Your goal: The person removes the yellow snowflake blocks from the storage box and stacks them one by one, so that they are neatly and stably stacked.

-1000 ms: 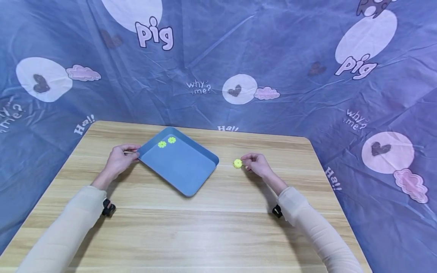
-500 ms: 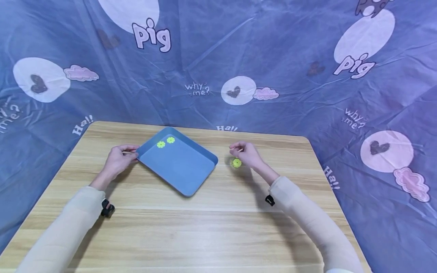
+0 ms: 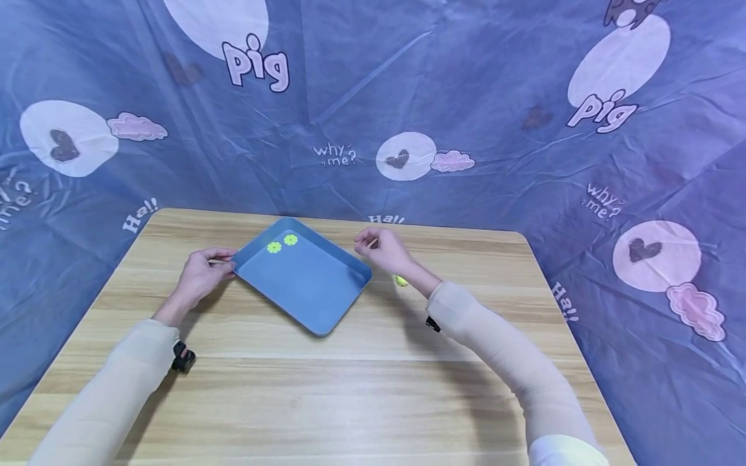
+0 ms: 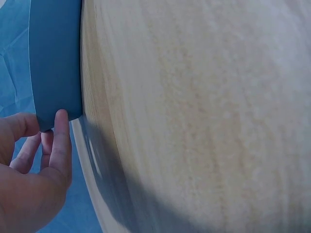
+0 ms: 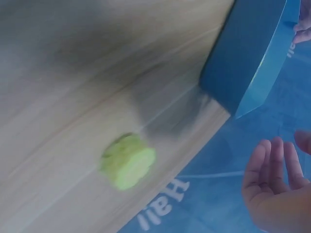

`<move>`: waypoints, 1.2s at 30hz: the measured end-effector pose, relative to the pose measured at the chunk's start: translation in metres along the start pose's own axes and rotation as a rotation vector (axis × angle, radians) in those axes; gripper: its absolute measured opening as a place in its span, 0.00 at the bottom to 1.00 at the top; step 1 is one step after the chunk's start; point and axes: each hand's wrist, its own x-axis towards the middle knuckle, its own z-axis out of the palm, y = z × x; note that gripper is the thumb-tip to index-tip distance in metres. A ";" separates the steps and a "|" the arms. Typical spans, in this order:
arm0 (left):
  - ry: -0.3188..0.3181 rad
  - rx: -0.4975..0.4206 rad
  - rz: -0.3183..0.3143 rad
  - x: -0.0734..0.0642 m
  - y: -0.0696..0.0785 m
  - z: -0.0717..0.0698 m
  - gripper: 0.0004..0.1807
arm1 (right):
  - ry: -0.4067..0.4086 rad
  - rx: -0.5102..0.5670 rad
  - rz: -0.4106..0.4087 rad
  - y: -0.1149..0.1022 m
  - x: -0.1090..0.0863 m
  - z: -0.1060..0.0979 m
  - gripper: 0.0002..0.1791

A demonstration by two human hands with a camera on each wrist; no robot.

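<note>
A blue rectangular tray (image 3: 303, 285) lies at an angle on the table. Two flower-shaped yellow-green pieces (image 3: 274, 247) lie in its far left part. My left hand (image 3: 201, 272) pinches the tray's left corner, thumb on the rim and fingers against the outer wall. My right hand (image 3: 384, 251) hovers by the tray's right corner, fingers bent with thumb and fingertips close together. Whether anything thin sits between them is hidden. A thick yellow-green flower-shaped piece (image 5: 127, 161), perhaps a stack, lies on the table below my right forearm.
The wooden table (image 3: 326, 401) has its far edge just behind the tray. A blue printed cloth (image 3: 338, 97) hangs behind and along the sides. A black camera (image 3: 183, 357) is strapped at my left wrist.
My right hand has left the thick yellow-green piece and moved left and away from me to the tray's right corner. My left hand has kept its grip on the tray.
</note>
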 end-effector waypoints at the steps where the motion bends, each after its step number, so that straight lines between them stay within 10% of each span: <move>1: -0.001 -0.002 0.000 0.000 -0.001 0.000 0.23 | -0.004 -0.001 -0.009 -0.003 0.003 0.003 0.11; 22: 0.006 -0.018 -0.025 -0.011 -0.001 0.004 0.24 | -0.176 -0.211 -0.215 -0.040 0.042 0.064 0.18; 36: 0.023 -0.009 -0.023 -0.022 0.002 0.006 0.24 | -0.204 -0.235 -0.214 -0.052 0.070 0.091 0.19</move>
